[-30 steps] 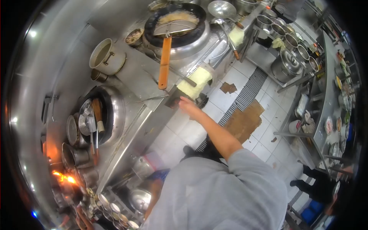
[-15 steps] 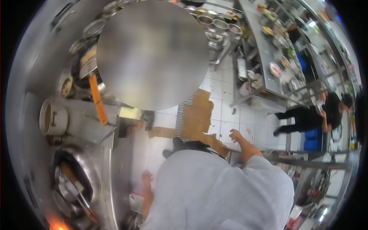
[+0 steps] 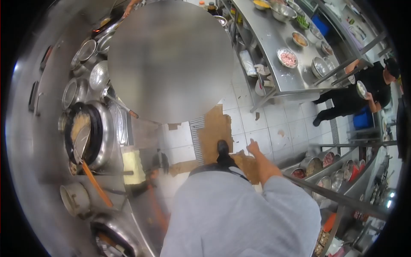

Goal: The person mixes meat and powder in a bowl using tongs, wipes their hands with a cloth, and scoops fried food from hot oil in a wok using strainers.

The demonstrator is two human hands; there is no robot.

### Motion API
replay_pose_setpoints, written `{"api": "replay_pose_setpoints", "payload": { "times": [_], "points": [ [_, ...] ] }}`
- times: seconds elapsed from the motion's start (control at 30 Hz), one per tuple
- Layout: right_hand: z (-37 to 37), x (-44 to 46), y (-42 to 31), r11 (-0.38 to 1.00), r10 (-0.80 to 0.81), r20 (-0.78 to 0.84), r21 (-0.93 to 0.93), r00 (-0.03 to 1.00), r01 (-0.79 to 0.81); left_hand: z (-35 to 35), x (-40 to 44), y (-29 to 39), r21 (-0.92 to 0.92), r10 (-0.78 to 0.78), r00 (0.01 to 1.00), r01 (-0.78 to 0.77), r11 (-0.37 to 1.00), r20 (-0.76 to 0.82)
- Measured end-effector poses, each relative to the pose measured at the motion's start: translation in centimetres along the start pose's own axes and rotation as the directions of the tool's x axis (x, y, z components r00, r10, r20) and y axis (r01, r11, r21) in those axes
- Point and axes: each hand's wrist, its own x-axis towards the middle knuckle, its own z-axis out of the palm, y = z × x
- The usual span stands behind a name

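My right hand (image 3: 254, 147) hangs in the air to the right of my grey shirt (image 3: 239, 210), above the floor. Its fingers are partly spread and nothing shows in them. Below it lie torn pieces of brown cardboard (image 3: 214, 128) on white tiles, with my black shoe (image 3: 222, 147) on them. My left hand is out of sight. On the stove to the left, a wok (image 3: 102, 132) holds pale food and a strainer with an orange handle (image 3: 97, 184). A second wok (image 3: 113, 235) sits closer, partly cut off.
A large blurred circle hides the upper middle. A steel table (image 3: 274, 51) at upper right bears bowls, one with pink meat (image 3: 287, 58). A co-worker in black (image 3: 346, 98) holds a bowl at the right. A rack (image 3: 334, 192) with food bowls stands at lower right. A steel pot (image 3: 75, 199) sits on the stove.
The stove and its woks have shifted down in view, and the rack of bowls at right shows more. My left hand has left view. My right hand's fingers are less spread.
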Motion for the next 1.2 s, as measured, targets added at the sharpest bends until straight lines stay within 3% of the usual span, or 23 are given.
{"api": "replay_pose_setpoints", "payload": {
  "times": [0.07, 0.2, 0.33, 0.4, 0.5, 0.6, 0.7, 0.77, 0.8, 0.9, 1.0, 1.07, 1.13, 1.2],
  "points": [
    [-1.3, 4.1, -0.4, 1.0, -0.008, 0.056, -0.009, 0.998, 0.008, 2.9, 0.2, 2.9, 0.037, 0.024, 0.999, -0.025, 0.999, 0.045],
    [-5.0, 10.0, -3.1, 0.983, -0.168, -0.043, -0.088, 0.985, 0.164, 7.3, 1.8, 8.3, 0.05, 0.06, 0.993, -0.065, 0.997, 0.101],
    [-8.6, 14.7, -7.1, 0.989, -0.108, 0.123, 0.115, 0.987, 0.094, 8.8, 5.2, 13.0, 0.028, 0.104, 0.987, -0.108, 0.994, 0.122],
    [-9.6, 15.9, -8.5, 0.963, -0.27, -0.011, 0.003, 0.963, 0.27, 9.2, 7.4, 15.1, 0.024, 0.11, 0.985, -0.115, 0.993, 0.135],
    [-10.5, 15.7, -10.5, 0.963, -0.266, -0.035, 0.039, 0.963, 0.268, 8.7, 11.4, 18.0, 0.014, 0.11, 0.982, -0.113, 0.993, 0.153],
    [-13.4, 14.7, -11.7, 0.989, -0.148, -0.137, -0.024, 0.98, 0.146, 8.1, 16.5, 20.0, -0.021, 0.107, 0.976, -0.105, 0.994, 0.188],
    [-15.1, 14.4, -12.2, 1.0, -0.002, -0.201, -0.016, 0.98, -0.002, 7.6, 23.1, 20.3, -0.207, 0.132, 0.964, -0.084, 0.975, 0.232],
    [-16.3, 14.0, -12.7, 0.996, 0.071, -0.149, 0.055, 0.986, -0.063, 6.9, 28.2, 20.1, -0.53, 0.162, 0.952, 0.001, 0.848, 0.26],
    [-16.8, 14.5, -12.6, 0.996, 0.083, -0.151, 0.055, 0.985, -0.076, 6.9, 29.9, 20.7, -0.606, 0.166, 0.948, 0.034, 0.795, 0.271],
    [-16.6, 17.6, -11.1, 0.982, 0.166, -0.102, 0.106, 0.981, -0.156, 7.5, 25.5, 34.5, -0.127, 0.078, 0.978, -0.053, 0.99, 0.194],
    [-18.0, 22.7, -11.6, 0.952, 0.246, -0.05, 0.199, 0.968, -0.232, 9.0, 22.5, 41.9, -0.275, 0.066, 0.993, -0.038, 0.961, 0.094],
    [-19.0, 26.3, -13.0, 0.987, 0.125, -0.203, 0.121, 0.971, -0.102, 10.3, 21.6, 43.5, -0.282, 0.117, 0.991, -0.094, 0.955, 0.065],
    [-20.3, 31.7, -13.3, 0.983, 0.168, -0.164, 0.104, 0.972, -0.153, 10.0, 21.5, 41.6, -0.263, 0.159, 0.987, -0.146, 0.954, 0.029],
    [-18.5, 39.5, -10.8, 0.996, 0.0, -0.446, 0.081, 0.895, 0.04, 9.6, 22.6, 36.7, -0.105, 0.248, 0.966, -0.24, 0.965, 0.078]
  ]
}}
